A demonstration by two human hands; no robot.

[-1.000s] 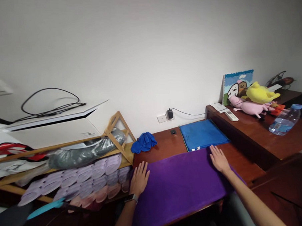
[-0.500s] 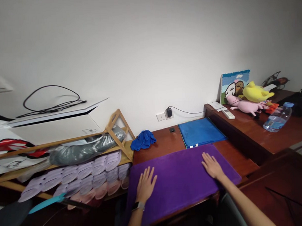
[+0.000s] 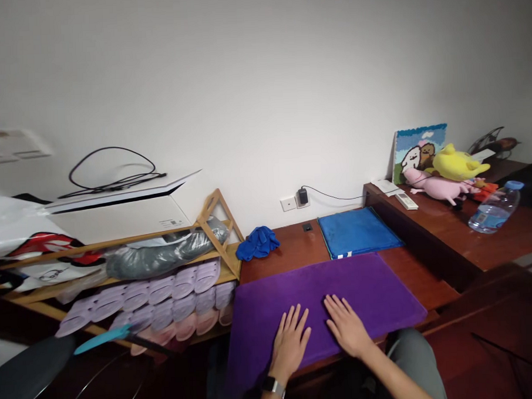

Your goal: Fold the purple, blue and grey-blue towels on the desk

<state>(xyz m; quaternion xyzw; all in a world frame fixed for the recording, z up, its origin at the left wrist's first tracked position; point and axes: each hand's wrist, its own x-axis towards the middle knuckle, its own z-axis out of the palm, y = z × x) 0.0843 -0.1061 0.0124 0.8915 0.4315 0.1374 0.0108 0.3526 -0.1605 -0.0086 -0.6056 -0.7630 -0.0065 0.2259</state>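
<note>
A purple cloth (image 3: 357, 278) is spread flat over the front of the brown desk (image 3: 290, 251). My left hand (image 3: 290, 339) lies palm down near the cloth's front edge, its fingers spread, a watch on the wrist. To its right, my right hand (image 3: 347, 326) rests palm down on the same cloth with fingers stretched out. Neither hand holds anything. Behind the purple cloth lies a folded blue cloth (image 3: 358, 232), and a crumpled blue cloth (image 3: 258, 243) sits at the desk's back left.
A wooden rack (image 3: 227, 263) with slippers and a white box (image 3: 121, 220) stands at the left. On the higher surface at the right are plush toys (image 3: 442, 187), a remote (image 3: 406, 201) and a water bottle (image 3: 495, 210). A charger (image 3: 303, 195) is plugged into the wall.
Both hands have come closer together toward the middle front of the purple cloth, the left moving right and the right moving left. The view has shifted slightly.
</note>
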